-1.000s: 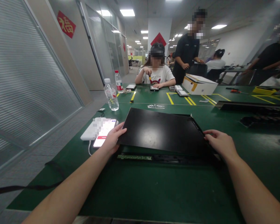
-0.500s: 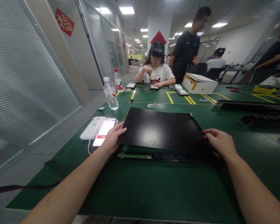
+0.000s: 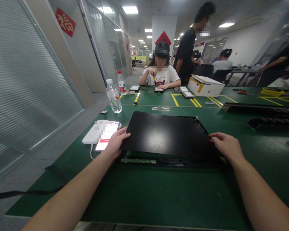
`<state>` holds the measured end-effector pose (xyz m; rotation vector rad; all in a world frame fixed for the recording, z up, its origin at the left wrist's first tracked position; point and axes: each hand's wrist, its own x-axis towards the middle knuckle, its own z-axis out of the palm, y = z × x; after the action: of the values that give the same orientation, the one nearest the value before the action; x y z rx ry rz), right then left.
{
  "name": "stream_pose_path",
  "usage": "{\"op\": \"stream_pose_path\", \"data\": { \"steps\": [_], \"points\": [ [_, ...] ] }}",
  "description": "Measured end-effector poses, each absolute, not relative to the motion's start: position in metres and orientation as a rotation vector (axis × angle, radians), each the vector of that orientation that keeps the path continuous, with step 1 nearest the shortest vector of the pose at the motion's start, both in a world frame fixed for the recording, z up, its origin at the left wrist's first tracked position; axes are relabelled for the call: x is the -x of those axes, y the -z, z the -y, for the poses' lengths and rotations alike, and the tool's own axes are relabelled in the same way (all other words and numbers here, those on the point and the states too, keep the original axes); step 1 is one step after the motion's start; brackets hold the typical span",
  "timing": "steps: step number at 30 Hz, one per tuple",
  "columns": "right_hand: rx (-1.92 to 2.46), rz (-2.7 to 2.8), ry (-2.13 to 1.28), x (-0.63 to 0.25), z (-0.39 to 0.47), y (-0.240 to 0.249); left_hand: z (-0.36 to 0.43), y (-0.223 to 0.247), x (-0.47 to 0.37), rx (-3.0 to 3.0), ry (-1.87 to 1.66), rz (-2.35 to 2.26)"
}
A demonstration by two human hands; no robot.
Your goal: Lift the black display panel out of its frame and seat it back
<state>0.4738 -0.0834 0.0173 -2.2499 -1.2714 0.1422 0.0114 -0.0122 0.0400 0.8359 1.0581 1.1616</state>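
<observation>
A flat, glossy black screen panel [image 3: 159,133] lies tilted over a black frame [image 3: 203,125], its left side lifted off the frame. My left hand [image 3: 117,141] grips the panel's left edge, thumb on top and fingers underneath. On the right, my right hand [image 3: 225,146] pinches the rim of the frame, close to the panel's right edge. Along the near side of the frame, a narrow green circuit board [image 3: 138,161] shows below the panel. The rest of the frame's inside is hidden under the panel.
Left of the panel lie a lit phone [image 3: 108,136] and a white device [image 3: 92,134] with a cable. Two bottles stand behind them, the nearer a clear bottle [image 3: 114,99]. Long black parts [image 3: 260,109] lie at right. Across the green table [image 3: 159,195] a person works with a tool.
Both hands, the panel and the frame stay nearly still. In the background, the standing person in black has turned and shifted slightly left.
</observation>
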Motion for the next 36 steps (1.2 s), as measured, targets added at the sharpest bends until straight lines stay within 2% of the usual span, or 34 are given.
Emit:
{"op": "stream_pose_path", "data": {
  "steps": [19,36],
  "points": [
    [2.255,1.236,-0.186,-0.4738,0.0825,-0.0171,0.0115,-0.036,-0.0138,-0.846,-1.159,-1.083],
    [2.281,1.267,-0.091,-0.4665,0.086,-0.0238,0.0114,-0.0377,-0.0137,-0.835,-1.157,-1.099]
  ]
}}
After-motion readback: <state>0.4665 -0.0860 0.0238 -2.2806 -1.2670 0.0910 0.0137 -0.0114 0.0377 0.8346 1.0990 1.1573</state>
